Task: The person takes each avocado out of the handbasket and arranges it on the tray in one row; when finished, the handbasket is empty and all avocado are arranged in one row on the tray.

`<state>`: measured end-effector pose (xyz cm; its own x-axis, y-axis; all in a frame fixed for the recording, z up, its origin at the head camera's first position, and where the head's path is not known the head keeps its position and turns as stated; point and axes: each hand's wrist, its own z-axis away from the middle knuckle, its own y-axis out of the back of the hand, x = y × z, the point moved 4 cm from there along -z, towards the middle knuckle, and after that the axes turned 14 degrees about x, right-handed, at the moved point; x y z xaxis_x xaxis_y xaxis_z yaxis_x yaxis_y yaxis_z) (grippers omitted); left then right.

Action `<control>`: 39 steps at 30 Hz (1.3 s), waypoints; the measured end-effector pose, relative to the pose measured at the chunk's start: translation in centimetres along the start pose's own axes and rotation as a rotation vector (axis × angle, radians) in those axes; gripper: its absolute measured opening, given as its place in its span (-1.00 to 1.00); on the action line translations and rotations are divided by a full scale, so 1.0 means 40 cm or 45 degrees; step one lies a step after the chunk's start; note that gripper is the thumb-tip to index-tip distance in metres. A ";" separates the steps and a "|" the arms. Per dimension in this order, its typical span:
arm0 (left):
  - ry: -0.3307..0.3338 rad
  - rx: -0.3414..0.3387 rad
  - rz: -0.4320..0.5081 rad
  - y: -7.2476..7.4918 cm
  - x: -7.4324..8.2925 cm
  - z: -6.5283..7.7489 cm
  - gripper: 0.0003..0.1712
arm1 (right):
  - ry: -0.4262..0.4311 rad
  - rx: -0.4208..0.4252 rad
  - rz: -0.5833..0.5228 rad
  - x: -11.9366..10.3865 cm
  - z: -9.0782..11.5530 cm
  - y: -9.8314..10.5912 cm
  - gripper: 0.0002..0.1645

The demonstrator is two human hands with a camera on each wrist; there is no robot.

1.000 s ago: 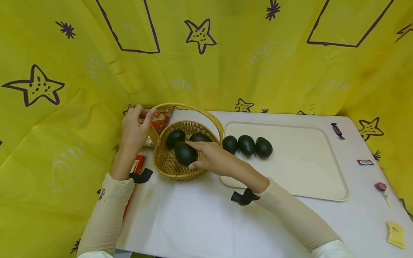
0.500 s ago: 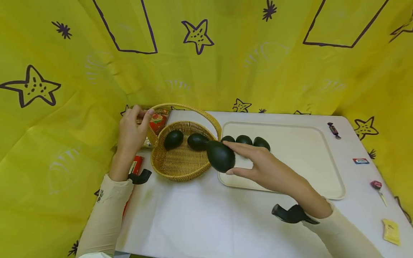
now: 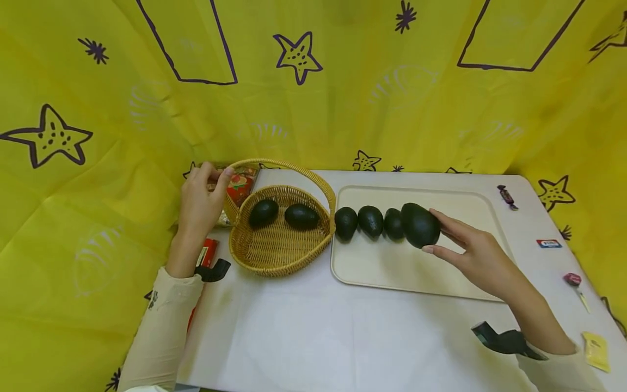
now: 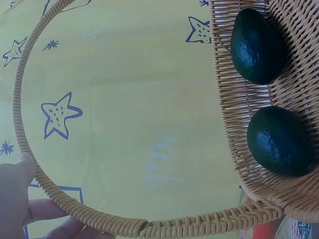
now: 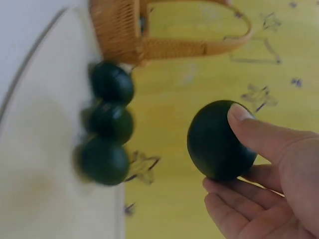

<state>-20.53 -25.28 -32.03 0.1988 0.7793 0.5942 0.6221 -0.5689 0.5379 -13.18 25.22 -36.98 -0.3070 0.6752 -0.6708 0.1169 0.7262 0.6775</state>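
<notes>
A dark green avocado (image 3: 419, 225) is pinched between the thumb and fingers of my right hand (image 3: 477, 258), held over the cream tray. Just left of it, three more avocados (image 3: 370, 221) lie in a row at the tray's left end. My left hand (image 3: 202, 198) grips the arched handle (image 4: 65, 199) of a woven wicker basket (image 3: 274, 261) on the left side. Two avocados (image 4: 280, 141) rest inside that basket, toward its back, side by side. In the right wrist view the held avocado (image 5: 219, 142) is apart from the blurred row.
The cream tray (image 3: 470, 283) spans the table's right half. Along the right edge lie a wrapped candy (image 3: 507, 197), a small blue-and-red packet (image 3: 548, 243), a lollipop (image 3: 573, 280) and a yellow packet (image 3: 596, 351). Red packages (image 3: 240, 185) sit behind and left of the basket.
My right hand has lifted an avocado out of the basket and carried it rightward over the tray, beside the row. My left hand has stayed on the handle.
</notes>
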 end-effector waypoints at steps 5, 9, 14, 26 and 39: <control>-0.001 0.003 -0.006 -0.001 -0.001 -0.002 -0.38 | -0.148 -0.001 0.070 0.111 -0.006 -0.006 0.02; 0.000 0.000 -0.013 -0.001 0.001 -0.004 -0.38 | -0.176 -0.019 0.083 0.173 -0.017 -0.026 0.02; 0.012 -0.015 -0.012 -0.004 -0.001 -0.004 -0.40 | -0.199 -0.054 0.092 0.228 -0.034 -0.057 0.01; 0.019 -0.018 -0.012 -0.003 -0.004 -0.001 -0.39 | -0.211 -0.122 0.103 0.258 -0.066 -0.106 -0.01; 0.004 0.004 -0.013 0.000 -0.005 -0.001 -0.39 | -0.218 -0.145 0.086 0.274 -0.071 -0.126 0.02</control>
<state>-20.61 -25.43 -32.11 0.1900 0.7841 0.5908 0.6266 -0.5601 0.5419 -19.81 28.57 -46.89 -0.1359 0.7413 -0.6573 0.0211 0.6655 0.7461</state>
